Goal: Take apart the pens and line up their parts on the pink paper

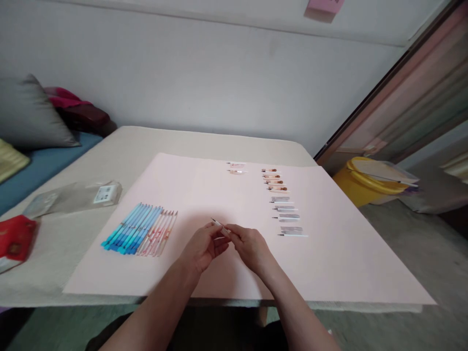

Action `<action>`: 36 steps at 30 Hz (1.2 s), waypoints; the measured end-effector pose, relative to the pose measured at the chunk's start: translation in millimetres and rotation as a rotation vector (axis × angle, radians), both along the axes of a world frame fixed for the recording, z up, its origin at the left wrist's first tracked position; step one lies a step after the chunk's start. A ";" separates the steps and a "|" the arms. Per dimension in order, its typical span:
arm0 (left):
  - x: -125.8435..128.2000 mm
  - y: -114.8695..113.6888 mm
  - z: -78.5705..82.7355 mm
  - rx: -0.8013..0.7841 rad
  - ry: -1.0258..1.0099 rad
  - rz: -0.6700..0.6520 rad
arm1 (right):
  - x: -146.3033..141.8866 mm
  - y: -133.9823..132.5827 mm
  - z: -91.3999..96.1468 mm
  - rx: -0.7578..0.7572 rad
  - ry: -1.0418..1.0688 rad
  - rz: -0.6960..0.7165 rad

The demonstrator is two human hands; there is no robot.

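My left hand (205, 247) and my right hand (252, 244) meet over the front middle of a pale pink sheet (204, 195). Between their fingertips is a slim, light-coloured pen (217, 223) with a dark tip pointing up and left; the fingers hide most of it. Both hands are closed on it. To the left lies a row of blue pens (135, 226), side by side with several clear pens with pinkish-red patterns (161, 233). Right of my hands, thin refills with dark tips lie beside greyish clear pieces (290, 229) and brown-and-orange pieces (277, 183).
More refills with pinkish pieces (237, 168) lie at the sheet's back. A clear plastic bag (80, 197) and a red packet (16, 239) rest on the table's left. A yellow bucket (354, 185) stands right of the table, and a grey cushion (34, 114) at left.
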State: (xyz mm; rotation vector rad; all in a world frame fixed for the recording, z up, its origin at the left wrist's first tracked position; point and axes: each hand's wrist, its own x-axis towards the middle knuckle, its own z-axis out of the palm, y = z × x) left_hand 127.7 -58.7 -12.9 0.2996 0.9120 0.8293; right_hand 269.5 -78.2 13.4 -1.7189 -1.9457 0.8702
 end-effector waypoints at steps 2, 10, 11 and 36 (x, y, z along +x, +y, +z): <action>1.1 1.1 -2.9 -0.009 0.017 0.029 | -1.3 -0.4 -0.8 0.002 0.011 0.021; -11.5 12.7 2.2 -0.049 0.090 0.248 | 9.6 3.2 1.4 -0.131 0.210 -0.008; -14.1 13.9 4.0 -0.049 0.089 0.266 | 12.8 4.4 2.4 -0.144 0.248 -0.022; 22.6 -14.2 -14.6 -0.026 -0.060 0.103 | -7.2 1.7 -18.8 0.111 -0.225 0.022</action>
